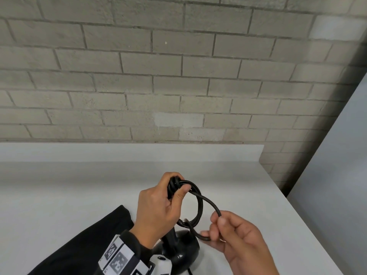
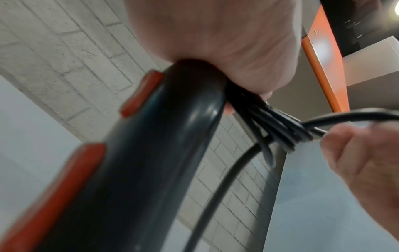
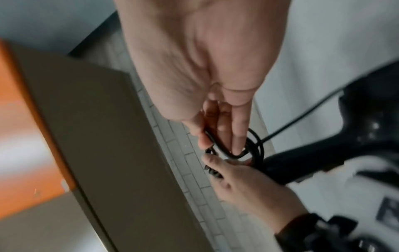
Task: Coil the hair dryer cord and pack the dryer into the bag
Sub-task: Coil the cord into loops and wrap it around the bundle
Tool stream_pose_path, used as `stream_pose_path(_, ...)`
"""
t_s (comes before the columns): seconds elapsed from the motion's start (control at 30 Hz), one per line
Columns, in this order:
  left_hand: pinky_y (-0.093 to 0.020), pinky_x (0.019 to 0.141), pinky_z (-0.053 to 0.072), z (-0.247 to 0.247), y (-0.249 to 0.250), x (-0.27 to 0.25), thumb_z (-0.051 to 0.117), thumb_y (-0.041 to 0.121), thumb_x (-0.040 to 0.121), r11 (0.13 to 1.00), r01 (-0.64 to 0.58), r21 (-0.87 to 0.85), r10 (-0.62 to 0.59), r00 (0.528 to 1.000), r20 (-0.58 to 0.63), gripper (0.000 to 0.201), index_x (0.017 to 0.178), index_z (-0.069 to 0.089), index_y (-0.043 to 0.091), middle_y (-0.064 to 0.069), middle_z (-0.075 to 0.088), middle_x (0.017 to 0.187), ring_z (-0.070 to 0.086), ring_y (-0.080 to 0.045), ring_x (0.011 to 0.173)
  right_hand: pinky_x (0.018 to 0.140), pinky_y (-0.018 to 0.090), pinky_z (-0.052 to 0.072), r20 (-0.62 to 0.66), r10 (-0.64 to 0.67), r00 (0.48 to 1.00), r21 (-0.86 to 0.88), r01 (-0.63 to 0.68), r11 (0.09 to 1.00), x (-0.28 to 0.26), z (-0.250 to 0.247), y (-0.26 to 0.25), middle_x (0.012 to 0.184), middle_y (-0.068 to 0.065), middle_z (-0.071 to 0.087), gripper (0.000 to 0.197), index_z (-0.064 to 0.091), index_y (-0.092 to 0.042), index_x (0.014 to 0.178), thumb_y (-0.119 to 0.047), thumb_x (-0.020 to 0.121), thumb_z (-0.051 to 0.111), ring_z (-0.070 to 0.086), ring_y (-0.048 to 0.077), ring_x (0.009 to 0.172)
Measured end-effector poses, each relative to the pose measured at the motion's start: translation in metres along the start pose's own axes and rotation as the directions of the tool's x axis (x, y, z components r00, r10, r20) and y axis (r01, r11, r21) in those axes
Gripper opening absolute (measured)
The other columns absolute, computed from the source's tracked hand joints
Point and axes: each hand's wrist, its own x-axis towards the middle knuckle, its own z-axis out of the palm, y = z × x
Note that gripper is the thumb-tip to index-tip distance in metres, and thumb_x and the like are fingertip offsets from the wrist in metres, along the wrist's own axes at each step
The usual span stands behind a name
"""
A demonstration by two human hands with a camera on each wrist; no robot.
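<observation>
My left hand (image 1: 160, 203) grips the coiled loops of the black cord (image 1: 196, 203) together with the dryer's handle end. The black hair dryer (image 1: 182, 249) hangs below that hand, close over the white table (image 1: 59, 195). In the left wrist view the dryer handle (image 2: 151, 153) shows orange buttons, and the cord loops (image 2: 280, 129) bunch beside my palm. My right hand (image 1: 234, 235) pinches a free stretch of cord just right of the coil. In the right wrist view its fingers (image 3: 237, 136) hold the cord (image 3: 254, 146) beside the left hand (image 3: 248, 184). A black bag (image 1: 95, 231) lies flat at lower left.
A grey brick wall (image 1: 178, 66) rises behind the table. The table's right edge (image 1: 297, 211) runs diagonally, with a pale floor or panel (image 1: 341, 165) beyond it. An orange and brown panel (image 3: 64, 119) shows in the wrist views.
</observation>
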Motion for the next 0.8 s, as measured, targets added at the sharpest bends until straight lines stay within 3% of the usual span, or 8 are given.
stream_pose_path(0.07, -0.018, 0.043, 0.037, 0.000, 0.000, -0.001, 0.039, 0.063, 0.095, 1.000, -0.002, -0.005, 0.003, 1.000, 0.012, 0.032, 0.098, 0.052, 0.034, 0.005, 0.048, 0.047, 0.048, -0.015, 0.042, 0.049, 0.035, 0.058, 0.084, 0.147, 0.986, 0.260, -0.164, 0.952, 0.001, -0.002, -0.005, 0.051, 0.013, 0.050, 0.063, 0.073, 0.003, 0.076, -0.032, 0.030, 0.100, 0.061, 0.025, 0.046)
stream_pose_path(0.13, -0.017, 0.043, 0.036, 0.002, 0.001, 0.000, 0.038, 0.063, 0.096, 1.000, -0.012, 0.009, 0.012, 1.000, 0.022, 0.033, 0.099, 0.052, 0.033, 0.007, 0.048, 0.047, 0.048, -0.013, 0.042, 0.046, 0.025, 0.049, 0.320, 0.174, 0.931, 0.439, -0.308, 0.844, 0.000, -0.003, -0.009, 0.055, 0.003, 0.044, 0.047, 0.069, 0.004, 0.095, -0.027, 0.066, 0.089, 0.046, 0.014, 0.039)
stream_pose_path(0.2, -0.020, 0.043, 0.039, 0.005, 0.001, 0.001, 0.038, 0.063, 0.095, 1.000, -0.001, 0.020, 0.001, 1.000, 0.018, 0.033, 0.100, 0.051, 0.033, 0.008, 0.050, 0.049, 0.049, -0.012, 0.042, 0.053, 0.020, 0.037, 0.232, 0.107, 0.967, 0.378, -0.192, 0.906, -0.002, -0.006, -0.009, 0.069, -0.001, 0.042, 0.037, 0.054, -0.002, 0.124, -0.029, 0.105, 0.038, 0.032, 0.008, 0.044)
stream_pose_path(0.27, -0.025, 0.043, 0.042, 0.007, -0.004, 0.003, 0.041, 0.061, 0.095, 1.000, 0.028, 0.014, -0.028, 1.000, 0.000, 0.030, 0.100, 0.051, 0.034, 0.009, 0.050, 0.050, 0.050, -0.012, 0.044, 0.061, 0.024, 0.039, 0.154, 0.079, 0.985, 0.363, -0.131, 0.923, -0.010, -0.014, 0.003, 0.074, 0.002, 0.051, 0.046, 0.043, 0.003, 0.132, -0.025, 0.109, 0.015, 0.045, 0.010, 0.053)
stream_pose_path(0.43, -0.032, 0.046, 0.046, 0.001, -0.020, 0.004, 0.044, 0.057, 0.091, 0.992, 0.124, 0.003, -0.123, 0.992, -0.040, 0.024, 0.098, 0.050, 0.035, 0.011, 0.048, 0.049, 0.052, -0.015, 0.047, 0.065, 0.029, 0.051, 0.277, 0.062, 0.959, 0.107, -0.095, 0.990, -0.017, -0.029, 0.029, 0.069, 0.027, 0.065, 0.035, 0.070, -0.008, 0.082, -0.033, 0.066, 0.089, 0.063, 0.027, 0.061)
stream_pose_path(0.57, -0.033, 0.047, 0.047, 0.000, -0.020, 0.005, 0.043, 0.060, 0.090, 0.994, 0.111, 0.012, -0.111, 0.993, -0.027, 0.027, 0.098, 0.049, 0.035, 0.008, 0.052, 0.051, 0.053, -0.016, 0.047, 0.090, 0.047, 0.054, 0.239, 0.118, 0.964, 0.024, -0.127, 0.992, -0.018, -0.050, 0.037, 0.060, 0.009, 0.059, 0.039, 0.069, 0.000, 0.094, -0.028, 0.072, 0.086, 0.067, 0.030, 0.067)
stream_pose_path(0.67, -0.027, 0.045, 0.044, 0.000, -0.017, 0.005, 0.036, 0.069, 0.091, 0.997, 0.078, 0.025, -0.078, 0.997, -0.012, 0.036, 0.099, 0.049, 0.036, 0.008, 0.052, 0.051, 0.053, -0.017, 0.049, 0.067, 0.034, 0.057, 0.203, 0.163, 0.966, 0.070, -0.180, 0.981, -0.021, -0.060, 0.019, 0.056, -0.004, 0.049, 0.033, 0.063, 0.006, 0.110, -0.022, 0.091, 0.067, 0.048, 0.010, 0.048)
stream_pose_path(0.8, -0.023, 0.046, 0.042, 0.000, -0.012, 0.003, 0.034, 0.070, 0.093, 0.999, 0.031, 0.027, -0.030, 1.000, -0.007, 0.039, 0.100, 0.050, 0.035, 0.009, 0.053, 0.052, 0.052, -0.015, 0.045, 0.041, 0.015, 0.022, 0.165, 0.203, 0.965, -0.185, -0.172, 0.968, -0.036, -0.077, -0.001, 0.044, 0.000, 0.031, 0.060, 0.072, 0.003, 0.091, -0.049, 0.065, 0.085, 0.024, 0.008, 0.037)
